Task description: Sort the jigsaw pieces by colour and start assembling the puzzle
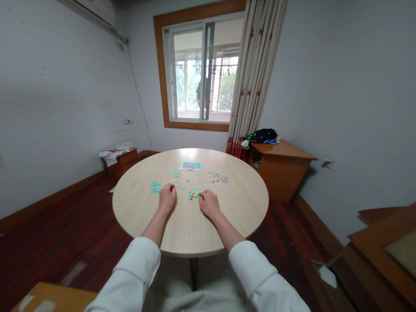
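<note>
My left hand rests on the round table with its fingers curled together. Whatever it may hold between thumb and fingertips is too small to make out. My right hand is closed, its fingertips at the right edge of a small joined cluster of jigsaw puzzle pieces, yellow and teal. It seems to pinch a piece there, partly hidden by the fingers. Left of my left hand lies a group of teal puzzle pieces. A few loose pieces are scattered between my hands.
Further back on the table lies a colourful picture card. More teal pieces, pale pieces and pinkish pieces lie around it. A wooden cabinet with cloths on top stands beyond the right side.
</note>
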### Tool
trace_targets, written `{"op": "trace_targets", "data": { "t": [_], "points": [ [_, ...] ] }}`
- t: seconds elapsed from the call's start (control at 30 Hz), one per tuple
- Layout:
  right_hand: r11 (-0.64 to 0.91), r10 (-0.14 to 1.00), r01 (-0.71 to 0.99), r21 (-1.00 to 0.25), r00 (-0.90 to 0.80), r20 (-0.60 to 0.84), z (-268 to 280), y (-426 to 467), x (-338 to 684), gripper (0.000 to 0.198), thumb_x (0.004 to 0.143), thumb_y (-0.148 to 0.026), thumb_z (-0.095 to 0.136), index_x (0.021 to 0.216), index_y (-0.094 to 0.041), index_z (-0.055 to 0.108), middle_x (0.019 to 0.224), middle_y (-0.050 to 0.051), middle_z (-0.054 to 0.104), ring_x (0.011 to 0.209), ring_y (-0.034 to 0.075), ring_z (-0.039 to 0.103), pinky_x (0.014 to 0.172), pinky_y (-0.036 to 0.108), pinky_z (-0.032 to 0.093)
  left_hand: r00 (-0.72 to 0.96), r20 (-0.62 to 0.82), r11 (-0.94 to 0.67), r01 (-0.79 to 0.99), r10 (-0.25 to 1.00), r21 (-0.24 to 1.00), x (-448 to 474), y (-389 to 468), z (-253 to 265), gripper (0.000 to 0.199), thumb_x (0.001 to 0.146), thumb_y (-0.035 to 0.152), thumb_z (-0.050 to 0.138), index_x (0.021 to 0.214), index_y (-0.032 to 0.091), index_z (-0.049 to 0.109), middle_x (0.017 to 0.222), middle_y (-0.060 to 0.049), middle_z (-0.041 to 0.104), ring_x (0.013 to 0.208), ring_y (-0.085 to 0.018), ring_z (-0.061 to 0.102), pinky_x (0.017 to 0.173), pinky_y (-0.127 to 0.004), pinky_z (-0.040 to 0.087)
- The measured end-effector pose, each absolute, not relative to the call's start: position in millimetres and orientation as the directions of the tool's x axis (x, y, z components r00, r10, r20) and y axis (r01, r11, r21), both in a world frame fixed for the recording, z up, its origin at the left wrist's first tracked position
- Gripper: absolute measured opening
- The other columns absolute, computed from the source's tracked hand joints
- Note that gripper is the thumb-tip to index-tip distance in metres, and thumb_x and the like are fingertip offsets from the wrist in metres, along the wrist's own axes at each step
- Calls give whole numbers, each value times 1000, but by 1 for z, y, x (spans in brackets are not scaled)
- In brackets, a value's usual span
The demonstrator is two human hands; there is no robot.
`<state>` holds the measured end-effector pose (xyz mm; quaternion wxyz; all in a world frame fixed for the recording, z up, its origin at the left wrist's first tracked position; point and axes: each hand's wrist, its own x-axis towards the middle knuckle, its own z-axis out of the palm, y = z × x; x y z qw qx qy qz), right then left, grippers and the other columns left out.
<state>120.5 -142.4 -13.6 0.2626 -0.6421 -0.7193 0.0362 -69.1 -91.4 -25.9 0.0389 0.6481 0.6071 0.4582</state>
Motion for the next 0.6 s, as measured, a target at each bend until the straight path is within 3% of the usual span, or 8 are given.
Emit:
{"op": "trace_targets", "data": {
  "t": [0.27, 0.43, 0.6],
  "points": [
    [134, 947, 747, -651, 97, 306, -25, -127, 127, 29, 84, -15, 44, 98, -16, 69, 105, 8, 65, 97, 16, 58, 87, 27, 38, -403, 364, -245, 317, 839, 916, -77, -90, -26, 14, 67, 29, 59, 63, 16, 56, 55, -2, 62, 58, -18, 62, 60, -29, 47],
    [162, 929, 653, -740, 151, 337, -30, -121, 130, 28, 81, -14, 46, 95, -14, 70, 102, 9, 66, 95, 16, 59, 88, 26, 41, -409, 285, -296, 37, 867, 954, -73, -89, -25, 19, 61, 29, 65, 66, 15, 53, 57, -2, 61, 59, -20, 66, 54, -28, 48],
    [172, 925, 636, -753, 158, 345, -31, -120, 131, 28, 80, -13, 45, 93, -16, 70, 100, 7, 67, 93, 16, 60, 88, 26, 42, -390, 276, -328, -73, 879, 942, -74, -88, -27, 39, 59, 32, 68, 91, 13, 58, 66, -2, 64, 65, -20, 68, 60, -31, 52]
  ]
}}
